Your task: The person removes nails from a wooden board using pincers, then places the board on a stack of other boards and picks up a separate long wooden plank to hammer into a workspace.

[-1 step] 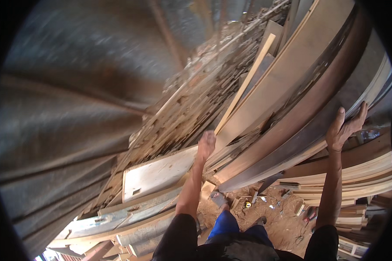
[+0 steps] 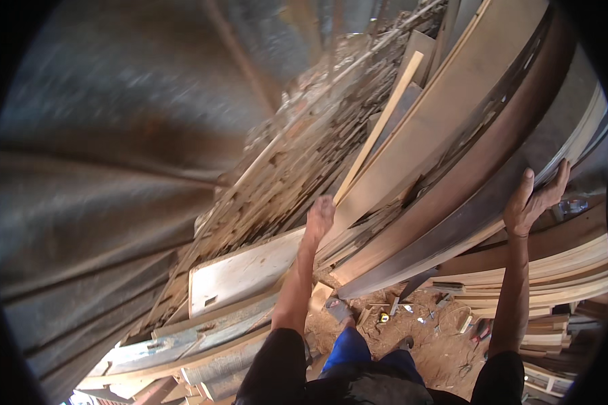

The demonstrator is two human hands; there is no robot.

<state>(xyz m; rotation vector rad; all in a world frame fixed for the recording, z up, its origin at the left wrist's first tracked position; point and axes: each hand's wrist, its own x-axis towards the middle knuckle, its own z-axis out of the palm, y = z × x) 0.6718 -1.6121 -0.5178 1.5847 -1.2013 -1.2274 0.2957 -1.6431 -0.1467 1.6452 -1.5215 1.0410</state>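
Right hand (image 2: 535, 199), fingers spread, braces the dark plank (image 2: 466, 202) at right; left hand (image 2: 319, 214) presses the boards (image 2: 412, 155), grip unclear. Leaning planks could slide onto the feet.

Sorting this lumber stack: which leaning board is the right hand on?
The right hand presses the dark grey board, the outermost and darkest one.

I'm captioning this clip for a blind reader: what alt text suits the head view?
Seen from above, a person's left hand and right hand press against long wooden planks leaning in a stack. A pale flat board lies lower left, with a corrugated metal wall beyond and small tools scattered on the dirt floor.
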